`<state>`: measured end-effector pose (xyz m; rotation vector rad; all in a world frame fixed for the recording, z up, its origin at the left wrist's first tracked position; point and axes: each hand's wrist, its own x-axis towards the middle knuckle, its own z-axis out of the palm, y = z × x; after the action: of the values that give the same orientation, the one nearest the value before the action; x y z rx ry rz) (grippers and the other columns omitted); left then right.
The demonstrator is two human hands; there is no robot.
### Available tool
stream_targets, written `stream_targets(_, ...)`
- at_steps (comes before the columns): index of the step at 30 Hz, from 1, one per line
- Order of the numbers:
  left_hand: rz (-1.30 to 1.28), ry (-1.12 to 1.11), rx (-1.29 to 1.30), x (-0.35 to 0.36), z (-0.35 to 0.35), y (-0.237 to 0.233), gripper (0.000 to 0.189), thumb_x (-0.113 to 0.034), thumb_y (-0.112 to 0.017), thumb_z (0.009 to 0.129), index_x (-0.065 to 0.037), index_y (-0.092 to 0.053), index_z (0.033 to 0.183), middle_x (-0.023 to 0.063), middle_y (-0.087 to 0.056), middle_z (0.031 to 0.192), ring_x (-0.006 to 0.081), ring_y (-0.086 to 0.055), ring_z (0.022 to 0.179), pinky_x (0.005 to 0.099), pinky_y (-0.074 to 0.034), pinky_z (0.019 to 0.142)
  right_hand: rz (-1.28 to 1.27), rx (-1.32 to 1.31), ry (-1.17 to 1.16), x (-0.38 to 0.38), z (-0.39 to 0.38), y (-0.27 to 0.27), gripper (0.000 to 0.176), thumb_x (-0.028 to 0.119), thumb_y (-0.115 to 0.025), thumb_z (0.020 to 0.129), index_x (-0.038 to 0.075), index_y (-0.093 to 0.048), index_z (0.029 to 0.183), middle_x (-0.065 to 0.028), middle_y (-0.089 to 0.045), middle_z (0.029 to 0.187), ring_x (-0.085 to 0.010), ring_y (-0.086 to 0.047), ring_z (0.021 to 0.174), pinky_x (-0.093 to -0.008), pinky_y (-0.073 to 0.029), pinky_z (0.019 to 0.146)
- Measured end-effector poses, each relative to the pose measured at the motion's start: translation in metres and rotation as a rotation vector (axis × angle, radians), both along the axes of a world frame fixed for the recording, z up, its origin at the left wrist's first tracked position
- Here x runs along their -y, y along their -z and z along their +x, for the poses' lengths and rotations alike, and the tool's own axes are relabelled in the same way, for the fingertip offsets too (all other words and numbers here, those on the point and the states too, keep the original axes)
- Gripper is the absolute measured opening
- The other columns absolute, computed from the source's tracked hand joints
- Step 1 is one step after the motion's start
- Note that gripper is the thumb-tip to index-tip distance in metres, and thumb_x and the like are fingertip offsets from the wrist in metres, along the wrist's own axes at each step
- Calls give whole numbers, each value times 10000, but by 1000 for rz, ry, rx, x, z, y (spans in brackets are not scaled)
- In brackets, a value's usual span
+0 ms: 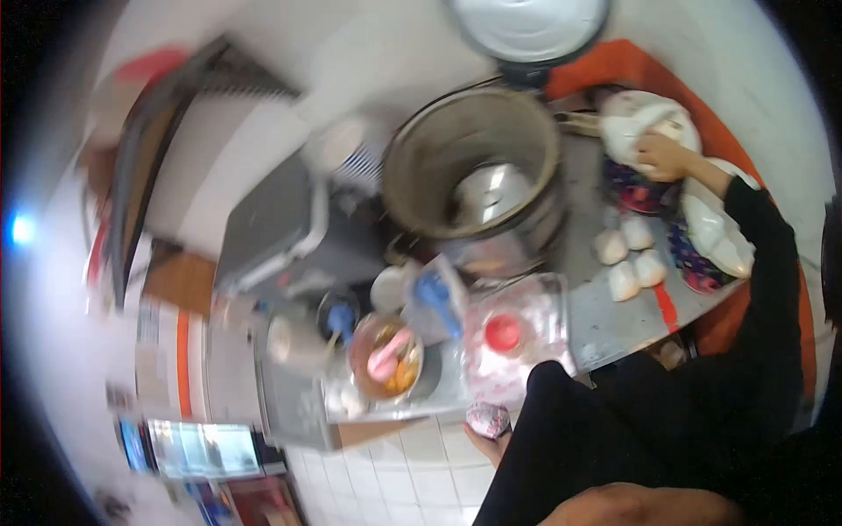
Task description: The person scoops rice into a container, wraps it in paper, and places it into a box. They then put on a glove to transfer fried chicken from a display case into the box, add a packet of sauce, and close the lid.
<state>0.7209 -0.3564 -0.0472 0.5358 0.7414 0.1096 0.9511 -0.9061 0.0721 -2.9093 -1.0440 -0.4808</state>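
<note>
My right hand [664,159] reaches from a black sleeve to a patterned container lined with a white plastic bag [624,110]. Its fingers are curled at the bag's opening; what they pinch is hidden. Beside it stands a second dark floral container with a white bag [726,219]. Low in the view, past the table edge, my left hand [484,445] is wrapped around a round pink-and-white patterned thing [488,420]. Close to that hand, a red round dish [503,333] sits on a pink-patterned tray [526,294].
A large deep pot [535,197] stands mid-table. Several pale rounded pieces [624,279] lie right of it. A bowl [361,373] holds orange-yellow stuff and a pink utensil [387,356]. A blue utensil [433,294] lies nearby. A grey box [267,210] is at left.
</note>
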Motion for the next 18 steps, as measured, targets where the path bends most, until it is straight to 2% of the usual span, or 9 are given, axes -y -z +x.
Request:
stream_targets(3, -6, -26, 94, -50, -20, -4, 495, -453, -390, 815, -68, -420, 1125, 99, -498, 1065, 266, -497, 927, 427, -426, 767, -174, 3, 328, -14, -18, 2, 446, 314, -587, 646, 70, -520, 1013, -174, -435, 1137, -338, -372, 1081, -443, -260, 925)
stream_targets(6, -112, -126, 283, -111, -44, 10, 483, -433, -381, 833, -52, -416, 1128, 103, -489, 1093, 259, -490, 950, 417, -430, 785, -170, 365, 405, 3, 10, 52, 443, 174, -566, 729, 73, -447, 1144, -149, -339, 1257, -276, -289, 1181, -373, -220, 979)
stream_targets(7, -52, -202, 233, -129, -47, 1, 471, -437, -366, 839, -66, -407, 1126, 100, -473, 1087, 248, -478, 963, 415, -425, 807, 109, 556, 307, -73, 1, 20, 203, 111, -525, 777, 25, -525, 961, -145, -505, 1024, -234, -479, 954, -307, -372, 806)
stream_targets(9, 14, -417, 161, -164, -71, -16, 459, -442, -350, 845, -80, -398, 1124, 97, -458, 1080, 236, -466, 975, 413, -419, 829, -23, 412, 313, -93, 18, 95, 368, 133, -446, 855, -14, -388, 1189, -166, -403, 1211, -233, -378, 1126, -325, -326, 923)
stream_targets(10, -2, -390, 225, -179, -89, -13, 450, -415, -387, 842, -82, -378, 1145, 97, -442, 1110, 240, -456, 999, 424, -413, 844, 654, 63, 272, -158, 15, 102, 315, 124, -463, 850, -40, -459, 1118, -187, -478, 1128, -229, -469, 1036, -289, -374, 869)
stream_targets(11, -3, -359, 293, -191, -107, -14, 451, -388, -423, 839, -85, -359, 1167, 97, -427, 1139, 244, -446, 1022, 435, -408, 860, 724, 143, 55, -235, 5, 107, 241, 124, -473, 844, -56, -541, 989, -168, -570, 967, -230, -551, 874, -278, -411, 807)
stream_targets(12, 11, -497, 292, -201, -125, -15, 451, -388, -423, 839, -85, -359, 1167, 97, -427, 1139, 244, -446, 1022, 435, -408, 860, 686, 169, -269, -264, 25, 168, 170, 108, -489, 826, -41, -570, 826, -129, -581, 741, -205, -552, 678, -280, -437, 643)
stream_targets(15, 143, -689, 274, -232, -169, -23, 477, -294, -496, 826, -82, -306, 1208, 105, -416, 1155, 246, -438, 1042, 432, -425, 844, 530, -509, -545, -537, -90, 132, 154, 89, -495, 812, -37, -544, 739, -110, -535, 651, -191, -506, 592, -285, -401, 564)
stream_targets(18, 134, -892, 272, -255, -210, -13, 496, -221, -538, 808, -89, -289, 1216, 109, -428, 1139, 243, -456, 1022, 415, -449, 816, 395, -807, -862, -691, -175, 108, 180, 69, -502, 798, -34, -518, 651, -91, -489, 560, -177, -460, 507, -290, -364, 484)
